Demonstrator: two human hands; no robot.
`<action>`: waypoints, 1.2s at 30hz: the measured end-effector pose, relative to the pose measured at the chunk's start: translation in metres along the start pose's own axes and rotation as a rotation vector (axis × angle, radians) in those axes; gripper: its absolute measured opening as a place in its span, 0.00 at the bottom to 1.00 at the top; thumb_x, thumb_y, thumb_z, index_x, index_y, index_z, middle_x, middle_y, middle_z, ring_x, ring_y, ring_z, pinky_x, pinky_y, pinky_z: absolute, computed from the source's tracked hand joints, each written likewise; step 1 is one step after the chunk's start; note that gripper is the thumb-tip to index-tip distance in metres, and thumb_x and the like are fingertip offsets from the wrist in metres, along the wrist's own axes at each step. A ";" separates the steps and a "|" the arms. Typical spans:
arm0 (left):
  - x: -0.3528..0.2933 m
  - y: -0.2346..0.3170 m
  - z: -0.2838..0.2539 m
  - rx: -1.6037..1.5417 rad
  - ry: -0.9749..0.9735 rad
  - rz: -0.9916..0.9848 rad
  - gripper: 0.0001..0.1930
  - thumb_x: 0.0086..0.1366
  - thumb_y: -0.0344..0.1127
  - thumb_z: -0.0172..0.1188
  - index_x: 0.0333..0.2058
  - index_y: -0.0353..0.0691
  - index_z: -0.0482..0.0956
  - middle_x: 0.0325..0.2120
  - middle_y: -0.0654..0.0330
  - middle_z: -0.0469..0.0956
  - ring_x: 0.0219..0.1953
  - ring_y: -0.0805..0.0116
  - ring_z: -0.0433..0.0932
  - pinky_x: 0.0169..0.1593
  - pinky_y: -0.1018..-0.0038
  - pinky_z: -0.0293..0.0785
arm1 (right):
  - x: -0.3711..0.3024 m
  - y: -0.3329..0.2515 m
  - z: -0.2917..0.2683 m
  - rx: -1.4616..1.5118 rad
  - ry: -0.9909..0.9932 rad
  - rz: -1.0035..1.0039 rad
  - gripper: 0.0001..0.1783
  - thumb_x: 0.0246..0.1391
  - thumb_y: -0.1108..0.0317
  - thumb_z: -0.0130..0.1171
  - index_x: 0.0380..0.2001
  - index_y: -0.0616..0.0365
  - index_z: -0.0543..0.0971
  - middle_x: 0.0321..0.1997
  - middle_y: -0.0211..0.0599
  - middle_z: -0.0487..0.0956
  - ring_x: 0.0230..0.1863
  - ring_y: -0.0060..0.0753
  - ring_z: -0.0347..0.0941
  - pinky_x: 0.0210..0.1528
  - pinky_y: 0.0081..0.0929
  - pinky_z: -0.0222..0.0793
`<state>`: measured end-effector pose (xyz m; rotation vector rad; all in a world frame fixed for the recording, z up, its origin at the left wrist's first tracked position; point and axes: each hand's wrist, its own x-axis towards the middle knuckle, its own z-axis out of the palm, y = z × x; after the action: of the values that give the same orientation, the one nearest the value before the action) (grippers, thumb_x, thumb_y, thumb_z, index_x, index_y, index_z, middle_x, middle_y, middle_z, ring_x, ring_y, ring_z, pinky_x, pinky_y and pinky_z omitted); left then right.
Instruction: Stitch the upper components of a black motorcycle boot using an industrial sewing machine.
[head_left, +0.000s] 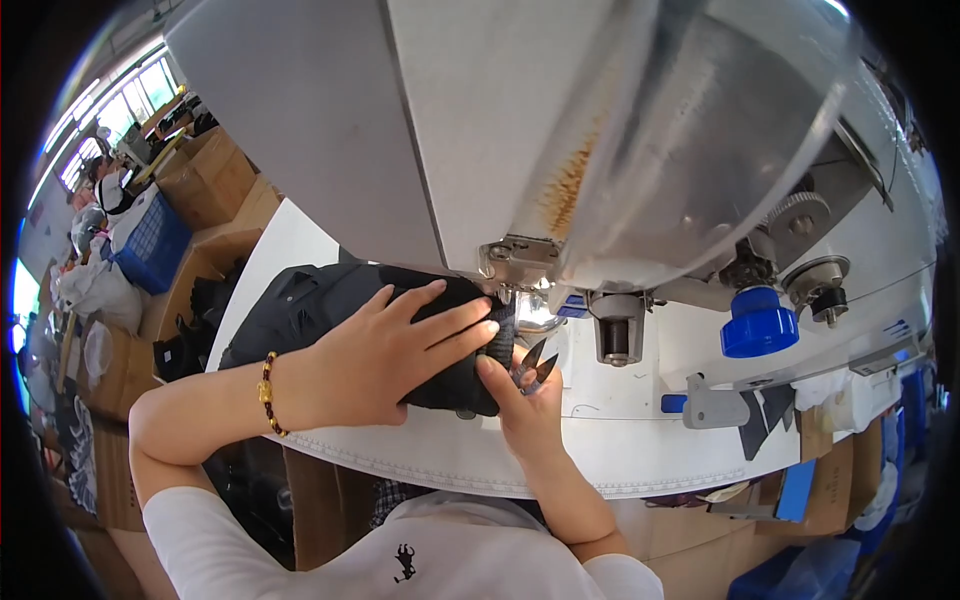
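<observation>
A black cloth piece (292,312), perhaps a garment or bag part, lies bunched on the white sewing table with its right end beside the presser-foot area (520,258) of a sewing machine. My left hand (375,350) rests flat on this cloth, fingers spread and pointing to the needle side. At the cloth's right edge, my right hand (532,412) is closed, its thumb against the fabric. Thread snips (540,366) sit in that same hand, dark pointed blades sticking out past the fingers. The needle tip is hard to make out.
The machine head (300,130) looms over the work, with a clear shield (700,150) in front. A blue knob (758,322) juts out at right. Cardboard boxes (207,178), a blue crate (152,240) and a seated person (112,190) are at far left.
</observation>
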<state>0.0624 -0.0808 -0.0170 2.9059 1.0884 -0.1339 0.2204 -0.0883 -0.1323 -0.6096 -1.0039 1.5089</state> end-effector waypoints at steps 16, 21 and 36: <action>0.005 -0.013 -0.004 -0.169 0.073 0.020 0.43 0.35 0.38 0.65 0.53 0.36 0.57 0.50 0.52 0.61 0.51 0.54 0.60 0.54 0.67 0.59 | 0.004 -0.001 -0.005 -0.152 0.076 -0.042 0.10 0.48 0.66 0.57 0.23 0.62 0.74 0.21 0.22 0.70 0.22 0.10 0.62 0.24 0.11 0.57; 0.010 -0.022 -0.040 -0.432 -0.110 -0.222 0.44 0.38 0.52 0.67 0.50 0.31 0.60 0.45 0.46 0.67 0.49 0.49 0.65 0.53 0.69 0.60 | -0.003 -0.004 -0.010 -0.345 0.040 -0.075 0.17 0.48 0.60 0.58 0.14 0.60 0.72 0.12 0.17 0.63 0.17 0.10 0.53 0.18 0.14 0.48; 0.033 -0.031 0.020 -0.735 0.097 -0.294 0.49 0.36 0.60 0.65 0.51 0.29 0.57 0.50 0.42 0.59 0.54 0.53 0.59 0.56 0.69 0.54 | 0.014 -0.035 -0.037 -0.279 -0.115 0.299 0.14 0.45 0.74 0.55 0.38 0.61 0.70 0.33 0.27 0.73 0.35 0.16 0.67 0.38 0.17 0.63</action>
<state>0.0658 -0.0368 -0.0403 2.1142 1.2381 0.3328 0.2668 -0.0670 -0.1182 -0.9110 -1.2673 1.6922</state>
